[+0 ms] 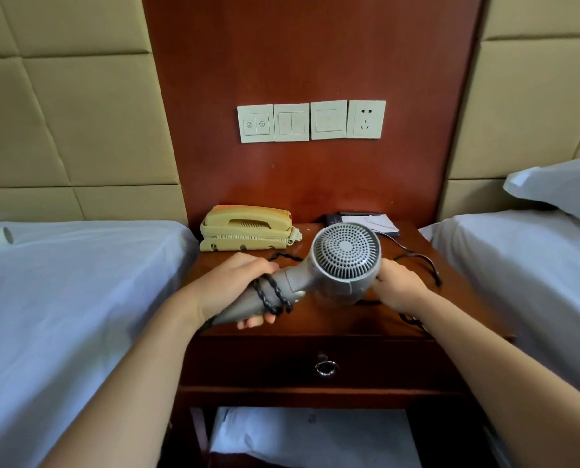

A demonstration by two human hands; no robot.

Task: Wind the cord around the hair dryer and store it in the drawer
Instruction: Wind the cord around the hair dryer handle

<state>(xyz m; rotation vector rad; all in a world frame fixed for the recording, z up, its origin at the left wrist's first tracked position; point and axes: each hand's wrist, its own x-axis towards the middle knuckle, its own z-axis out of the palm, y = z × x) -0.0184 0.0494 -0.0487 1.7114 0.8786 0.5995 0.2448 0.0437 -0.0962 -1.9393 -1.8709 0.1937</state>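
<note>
Beds flank the site: left bed (62, 298) and right bed (518, 265), both in white sheets, the right one carrying a pillow (558, 184) at its head; between them rises a red-brown wood panel (308, 62). Below the panel stands the worktop (332, 324), a dark wooden nightstand; its drawer (248, 363) is shut, and folded white fabric (312, 434) lies on the open shelf beneath.

Task item: the grey hair dryer (335, 275) is held over the worktop, near its front edge and in front of the telephone (244, 228); its round rear grille faces me and its handle slopes down to the left.

My left hand (234, 285) grips the handle, fingers curled under it and thumb side on top. My right hand (398, 285) sits just beside the right side of the dryer's body, fingers curled in; it appears closed round the cord, though the fingertips are hidden behind the body.

The cream telephone sits at the back left of the worktop; papers (371, 222) lie at the back right; four pale switch plates (310, 121) are fixed in a row on the panel above.

The black cord (275, 295) makes two loops round the handle beside my left fingers; more of it trails in a loose bend over the right of the worktop. A metal ring pull (326, 367) hangs at the drawer's centre.
</note>
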